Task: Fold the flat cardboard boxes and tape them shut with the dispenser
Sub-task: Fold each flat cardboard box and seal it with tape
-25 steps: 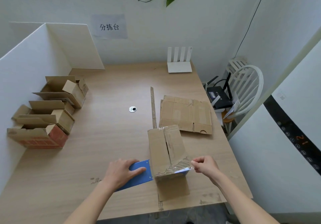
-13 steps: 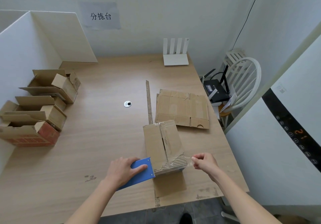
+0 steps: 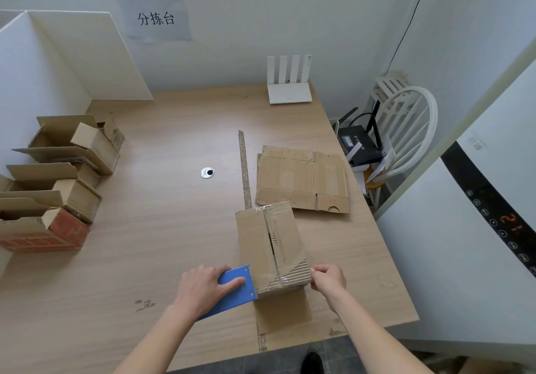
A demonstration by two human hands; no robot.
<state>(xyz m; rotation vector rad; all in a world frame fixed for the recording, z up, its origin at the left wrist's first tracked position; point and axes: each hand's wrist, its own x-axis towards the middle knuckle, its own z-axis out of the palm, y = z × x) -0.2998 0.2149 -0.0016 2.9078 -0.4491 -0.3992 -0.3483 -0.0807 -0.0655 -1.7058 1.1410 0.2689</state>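
Note:
A folded cardboard box (image 3: 268,243) stands near the table's front edge, its top flaps meeting along a middle seam, with clear tape across its near end. My left hand (image 3: 203,288) holds the blue tape dispenser (image 3: 232,292), which butts against the box's near left corner. My right hand (image 3: 329,279) pinches the tape end at the box's near right corner. A flat cardboard box (image 3: 303,177) lies unfolded just behind it. A loose cardboard flap (image 3: 285,312) lies under the box's near end.
Several folded open-topped boxes (image 3: 58,176) line the left side beside a white divider board (image 3: 43,63). A long cardboard strip (image 3: 245,167), a metal grommet (image 3: 207,172) and a white router (image 3: 289,83) are on the wooden table (image 3: 150,228). A white chair (image 3: 406,130) stands to the right.
My right hand has moved in from a little way off to the box's near right corner, bringing the tape end against it. My left hand and the dispenser stay in place.

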